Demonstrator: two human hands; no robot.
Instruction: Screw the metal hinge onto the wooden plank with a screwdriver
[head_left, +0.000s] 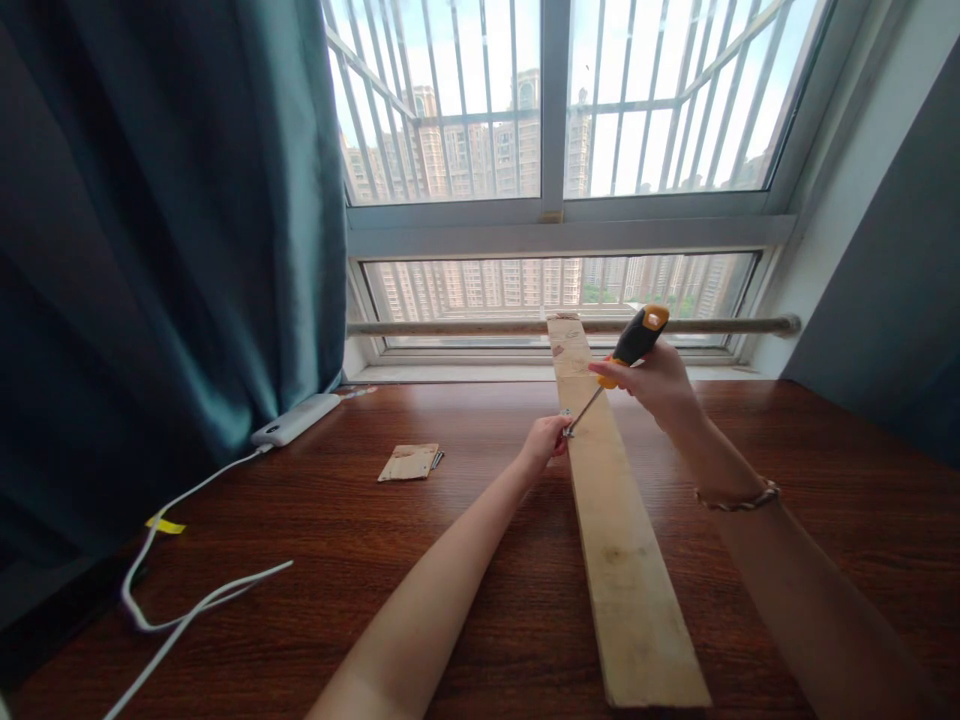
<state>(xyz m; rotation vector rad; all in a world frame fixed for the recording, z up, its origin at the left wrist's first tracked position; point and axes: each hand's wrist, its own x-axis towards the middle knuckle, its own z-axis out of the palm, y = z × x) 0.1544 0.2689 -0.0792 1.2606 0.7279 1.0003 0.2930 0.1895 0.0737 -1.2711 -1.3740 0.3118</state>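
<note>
A long wooden board (626, 530) lies lengthwise on the brown table, its far end reaching toward the window. My right hand (660, 388) is closed round a screwdriver (634, 340) with a black and yellow handle, tilted so its shaft runs down and left to the board's left edge. At that tip, my left hand (547, 441) pinches a small metal piece (568, 426) against the board's edge; its exact kind is too small to make out. Left of the hands lies a small square wooden piece (409, 462) with several screws (437, 460) beside it.
A white power strip (296, 419) stands by the dark curtain (172, 200), its white cable (187, 615) looping over the table's left side. A yellow tag (165, 525) lies near the cable. A horizontal rail (465, 328) crosses before the barred window.
</note>
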